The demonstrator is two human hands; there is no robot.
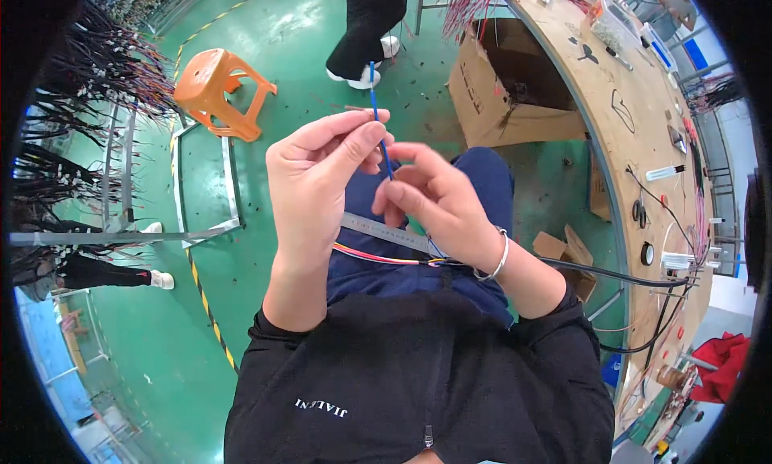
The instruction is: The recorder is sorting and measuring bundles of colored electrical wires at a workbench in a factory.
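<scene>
Head view: blue wire (374, 94) pinched in left hand (312, 174), top jutting beyond; right hand (441, 197) clamped on lower end.

The blue wire (373, 86) is coated in smooth plastic. The ruler (384, 232) seems metal, though partly hidden. The stool (203, 78) is glossy plastic, the carton (482, 102) matt cardboard.
</scene>
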